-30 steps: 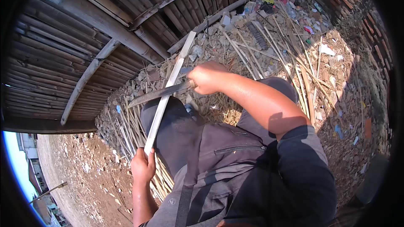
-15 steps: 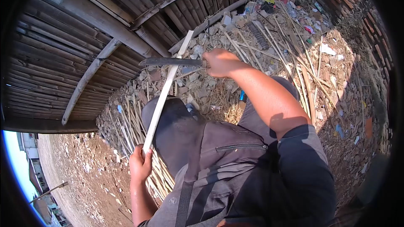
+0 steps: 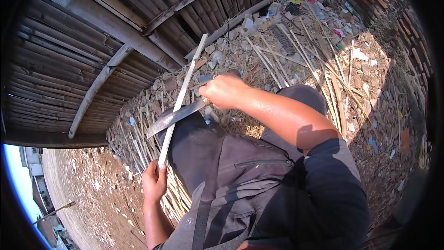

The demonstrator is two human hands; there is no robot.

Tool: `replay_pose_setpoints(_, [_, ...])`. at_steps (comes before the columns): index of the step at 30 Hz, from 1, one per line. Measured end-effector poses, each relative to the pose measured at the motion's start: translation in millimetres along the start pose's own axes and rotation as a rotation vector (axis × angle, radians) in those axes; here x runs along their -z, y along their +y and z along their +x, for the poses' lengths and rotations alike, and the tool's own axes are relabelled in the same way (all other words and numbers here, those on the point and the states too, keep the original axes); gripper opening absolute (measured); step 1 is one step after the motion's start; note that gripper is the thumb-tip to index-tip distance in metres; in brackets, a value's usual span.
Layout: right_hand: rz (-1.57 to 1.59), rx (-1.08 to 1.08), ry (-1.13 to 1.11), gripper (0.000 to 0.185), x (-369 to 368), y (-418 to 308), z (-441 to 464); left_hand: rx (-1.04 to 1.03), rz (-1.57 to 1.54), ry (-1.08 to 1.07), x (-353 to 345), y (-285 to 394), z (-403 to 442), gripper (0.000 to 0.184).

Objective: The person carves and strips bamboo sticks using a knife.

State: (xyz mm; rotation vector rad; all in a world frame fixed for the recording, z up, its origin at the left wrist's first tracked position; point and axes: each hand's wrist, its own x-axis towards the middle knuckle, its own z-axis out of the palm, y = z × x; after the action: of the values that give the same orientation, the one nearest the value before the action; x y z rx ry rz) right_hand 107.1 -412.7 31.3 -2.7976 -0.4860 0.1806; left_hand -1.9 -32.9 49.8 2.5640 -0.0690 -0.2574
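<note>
A long pale bamboo strip (image 3: pixel 187 79) slants up and away from my left hand (image 3: pixel 155 178), which grips its lower end between thumb and fingers. My right hand (image 3: pixel 225 91) is closed round the handle of a machete (image 3: pixel 189 109). The blade lies across the front of the strip, a little above my left hand, with its tip angled down to the left. Beneath the strip is my dark-trousered left knee (image 3: pixel 185 136). Several more pale strips (image 3: pixel 144 134) lie on the ground beside that leg.
A bamboo-slat wall (image 3: pixel 60 74) with thick poles rises at the upper left. Rubble (image 3: pixel 217 58), loose strips (image 3: pixel 319 74) and litter (image 3: pixel 300 4) cover the ground ahead. A brick wall (image 3: pixel 414 41) stands on the right.
My right hand has brought the machete down along the strip towards my left hand, and the blade has tilted tip-down. The strip's far end has shifted slightly left; my left hand has barely moved.
</note>
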Motion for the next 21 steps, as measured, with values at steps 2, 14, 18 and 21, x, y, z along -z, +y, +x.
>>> replay_pose_setpoints(2, [-0.003,0.063,0.038,0.021,-8,7,6,-0.001,-0.047,-0.005,4,-9,0,0.023])
replay_pose_setpoints(14, [0.103,-0.230,0.064,0.038,4,47,4,-0.047,-0.111,-0.005,-3,-25,7,0.025])
replay_pose_setpoints(18, [0.023,-0.044,-0.034,0.033,10,8,-1,0.000,-0.133,-0.030,1,-5,5,0.021])
replay_pose_setpoints(21, [-0.016,-0.010,0.015,0.029,3,5,5,-0.045,-0.176,-0.011,1,-11,7,0.019])
